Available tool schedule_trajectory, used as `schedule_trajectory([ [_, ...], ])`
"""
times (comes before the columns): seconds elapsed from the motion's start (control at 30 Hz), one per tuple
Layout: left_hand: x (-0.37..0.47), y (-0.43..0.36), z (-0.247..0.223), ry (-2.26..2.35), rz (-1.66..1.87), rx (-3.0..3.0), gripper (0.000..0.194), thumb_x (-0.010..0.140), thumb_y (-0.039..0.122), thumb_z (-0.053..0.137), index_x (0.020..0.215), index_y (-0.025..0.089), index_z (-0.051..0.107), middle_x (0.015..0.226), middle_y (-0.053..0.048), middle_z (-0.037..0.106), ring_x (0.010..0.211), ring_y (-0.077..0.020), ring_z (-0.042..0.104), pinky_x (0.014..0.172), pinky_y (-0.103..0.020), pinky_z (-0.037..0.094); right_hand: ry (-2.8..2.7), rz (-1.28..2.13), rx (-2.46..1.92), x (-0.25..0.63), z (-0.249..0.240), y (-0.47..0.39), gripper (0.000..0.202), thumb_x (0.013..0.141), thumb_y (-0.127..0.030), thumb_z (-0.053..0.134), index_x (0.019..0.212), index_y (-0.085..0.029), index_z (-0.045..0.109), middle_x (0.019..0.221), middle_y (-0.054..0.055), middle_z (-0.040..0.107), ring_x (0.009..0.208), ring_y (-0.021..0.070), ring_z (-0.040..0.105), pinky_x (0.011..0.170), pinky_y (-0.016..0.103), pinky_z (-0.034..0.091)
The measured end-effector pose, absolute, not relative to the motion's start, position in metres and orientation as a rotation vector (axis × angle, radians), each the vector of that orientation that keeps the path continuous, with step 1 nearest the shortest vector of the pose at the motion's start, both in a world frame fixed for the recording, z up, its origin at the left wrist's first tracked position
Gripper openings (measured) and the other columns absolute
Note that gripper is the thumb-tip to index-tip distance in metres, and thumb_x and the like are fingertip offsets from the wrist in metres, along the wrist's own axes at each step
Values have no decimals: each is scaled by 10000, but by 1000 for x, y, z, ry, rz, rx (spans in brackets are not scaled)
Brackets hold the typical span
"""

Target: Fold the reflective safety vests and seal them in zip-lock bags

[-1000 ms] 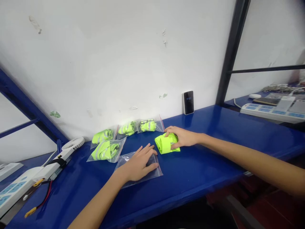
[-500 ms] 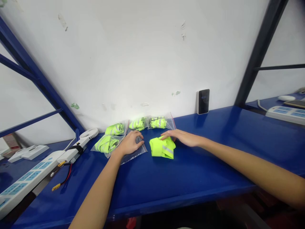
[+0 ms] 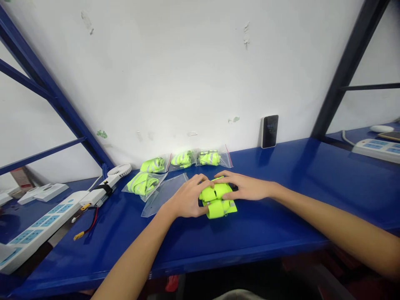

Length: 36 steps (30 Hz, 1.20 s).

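Observation:
On the blue table lies a folded neon-yellow reflective strap [image 3: 217, 208] with grey bands. My left hand [image 3: 190, 196] grips its left side, fingers over the top and thumb at the front fold. From the right, my right hand [image 3: 245, 186] closes on the same strap, fingers across the back and thumb on top. A flat clear zip bag [image 3: 164, 193] with nothing visible inside lies left of my left hand. Behind are several zip bags holding similar yellow straps, among them a left bag [image 3: 143, 183] and a right bag [image 3: 209, 158].
A black-fronted device [image 3: 269, 131] leans on the wall at the back right. To the left are a white handheld fan [image 3: 120, 170], a cable with yellow connectors [image 3: 90, 223] and a long power strip [image 3: 43, 227]. The table's front edge [image 3: 200, 265] runs close to me.
My left hand has left the clear bag and moved right onto the strap. The strap's folds have shifted, with a loop now at the front. My right hand has closed more on it.

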<state>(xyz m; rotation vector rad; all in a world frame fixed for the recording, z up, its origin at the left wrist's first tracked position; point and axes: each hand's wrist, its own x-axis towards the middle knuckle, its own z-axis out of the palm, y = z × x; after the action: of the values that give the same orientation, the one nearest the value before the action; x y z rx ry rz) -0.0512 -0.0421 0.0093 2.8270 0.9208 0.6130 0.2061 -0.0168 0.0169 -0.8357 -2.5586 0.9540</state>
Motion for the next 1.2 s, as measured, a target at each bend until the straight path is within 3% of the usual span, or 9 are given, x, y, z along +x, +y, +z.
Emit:
schedule_trajectory([
  [0.07,-53,-35,5,955,617,2730,487,734,279,675,1209,221,579,1145,-89,582,955,-220,588,849,-363,489,-2498,1050,-843,207,11,-12,558,880,-414,573,1419,-322,462,1361,77,434,1166,265,506,945,420,457],
  [0.17,-56,-25,0,998,782,2511,402,783,258,641,1182,229,609,1103,-66,642,905,-195,623,810,-327,510,-2421,1065,-788,206,2,-9,633,798,-321,665,1394,-269,459,1309,87,438,1102,245,525,895,400,491],
  [0.4,-50,-27,-6,859,1195,1857,582,802,441,693,1283,169,510,940,-82,698,792,-196,672,651,-258,526,-1937,1190,-655,186,1,-28,506,774,-397,726,1208,-196,561,1134,77,639,1040,269,611,916,439,503],
  [0.5,-43,-33,-2,728,1201,1842,871,705,548,755,1412,204,379,1152,-127,653,956,-264,670,763,-324,551,-1753,1305,-687,180,2,-31,483,752,-389,741,1151,-163,590,1087,93,674,984,276,641,850,418,525],
  [0.63,-34,-39,3,744,1251,2131,1120,617,523,831,1512,301,196,1516,-150,332,1334,-347,426,1054,-478,420,-1504,1402,-702,179,4,-29,671,713,-322,766,1315,-243,479,953,27,666,772,186,631,666,305,521],
  [0.73,-32,-40,5,840,1367,2363,1001,629,474,837,1467,290,321,1500,-145,337,1389,-355,331,1114,-536,323,-1375,1513,-713,180,8,-30,677,756,-308,724,1361,-329,421,782,-39,591,528,97,487,456,214,377],
  [0.93,-40,-45,9,816,1582,2584,623,756,417,643,1323,221,474,1326,-150,466,1256,-338,456,1053,-537,364,-1269,1692,-702,181,10,-32,491,775,-343,718,1229,-299,535,819,-15,583,574,97,495,433,196,336],
  [1.1,-43,-43,10,813,1453,2801,719,712,324,642,1383,233,398,1389,-162,398,1293,-360,414,1054,-545,356,-1203,1742,-680,178,5,-31,444,745,-373,755,1131,-221,595,674,-60,504,454,41,339,365,170,192],
  [1.2,-43,-39,5,817,1482,2870,718,723,236,631,1397,256,383,1341,-146,438,1241,-326,463,1024,-504,396,-1169,1760,-678,175,4,-30,353,741,-409,754,971,-176,622,638,-62,490,448,41,330,366,176,191],
])
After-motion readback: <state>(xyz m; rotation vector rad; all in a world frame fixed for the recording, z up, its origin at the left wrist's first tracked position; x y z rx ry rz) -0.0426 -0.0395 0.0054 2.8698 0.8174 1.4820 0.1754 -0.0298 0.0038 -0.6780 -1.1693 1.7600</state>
